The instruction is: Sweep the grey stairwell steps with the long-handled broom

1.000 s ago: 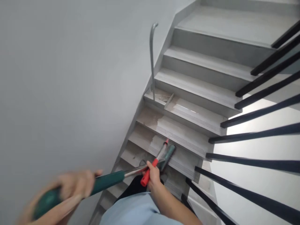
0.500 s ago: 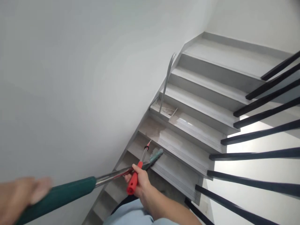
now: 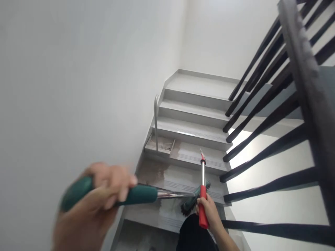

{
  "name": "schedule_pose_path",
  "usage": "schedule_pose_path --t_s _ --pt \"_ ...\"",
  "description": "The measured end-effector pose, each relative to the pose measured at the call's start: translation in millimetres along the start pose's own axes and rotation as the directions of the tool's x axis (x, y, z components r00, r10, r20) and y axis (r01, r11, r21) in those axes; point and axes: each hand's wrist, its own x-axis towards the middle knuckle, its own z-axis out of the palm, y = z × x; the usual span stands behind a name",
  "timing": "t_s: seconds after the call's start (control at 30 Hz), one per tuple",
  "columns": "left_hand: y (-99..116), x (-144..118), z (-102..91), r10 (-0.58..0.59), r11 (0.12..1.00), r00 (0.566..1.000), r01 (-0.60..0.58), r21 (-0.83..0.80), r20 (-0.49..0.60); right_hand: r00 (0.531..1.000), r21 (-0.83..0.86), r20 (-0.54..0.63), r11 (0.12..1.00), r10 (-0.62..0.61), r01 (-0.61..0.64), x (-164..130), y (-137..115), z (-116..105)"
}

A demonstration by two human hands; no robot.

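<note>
My left hand (image 3: 101, 198), blurred, is wrapped around the green grip (image 3: 142, 194) of a long-handled scrub brush. The metal shaft runs right to the green brush head (image 3: 193, 200), whose dark bristles face a stair tread beside my right hand. My right hand (image 3: 208, 209) is closed around the red handle of a tool with a metal shaft (image 3: 203, 174) and a thin pointed tip, which points up the stairs. The handle covers part of the brush head. Whether my right fingers also touch the brush shaft, I cannot tell.
A dustpan with a tall hooked handle (image 3: 156, 122) stands against the wall on a higher step, debris inside. Light grey stairs (image 3: 195, 106) climb ahead, some treads with brownish wet-looking patches. Dark railing bars (image 3: 272, 190) and a handrail (image 3: 306, 76) line the right. A white wall (image 3: 78, 87) rises left.
The view has shifted, bringing the handrail in. My left hand has come further into view with the grip. The red-handled tool now points more upright, and the brush head lies beside my right hand.
</note>
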Motion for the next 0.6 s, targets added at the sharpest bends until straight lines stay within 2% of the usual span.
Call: schedule_pose_path --t_s 0.03,0.1,0.2,0.3,0.37,0.43,0.47,0.53,0.57,0.6 --pt "-12 4 29.0 -0.024 0.998 0.998 0.028 -0.059 0.059 0.999 0.078 0.018 0.996 0.032 -0.033 2 -18 -2" --pt "-40 12 79.5 -0.039 0.997 0.975 0.054 -0.064 0.217 0.99 0.252 0.091 0.959 0.111 -0.131 6 -56 -1" --pt "-86 24 138.8 -0.049 0.999 0.927 0.038 0.036 0.373 0.946 0.385 0.247 0.875 0.208 -0.293 13 -120 6" --pt "-117 35 179.4 -0.022 0.993 0.891 -0.034 0.117 0.454 0.907 0.385 0.327 0.839 0.266 -0.385 21 -180 13" --pt "-129 40 193.4 -0.105 0.98 0.856 0.004 0.197 0.506 0.897 0.313 0.31 0.857 0.317 -0.41 24 -212 18" --pt "-137 44 198.9 -0.275 0.956 0.824 0.181 0.229 0.496 0.902 0.175 0.246 0.899 0.355 -0.402 24 -236 23" --pt "-140 46 200.1 -0.363 0.932 0.815 0.316 0.178 0.451 0.907 0.095 0.21 0.916 0.364 -0.389 24 -244 26" --pt "-147 52 203.5 -0.548 0.816 0.782 0.578 -0.015 0.296 0.926 -0.039 0.153 0.938 0.346 -0.344 24 -254 33" --pt "-152 56 206.6 -0.645 0.733 0.74 0.67 -0.119 0.191 0.932 -0.095 0.14 0.941 0.335 -0.324 24 -255 37" --pt "-157 61 210.6 -0.735 0.649 0.671 0.738 -0.186 0.097 0.934 -0.142 0.143 0.941 0.327 -0.308 26 -256 41"
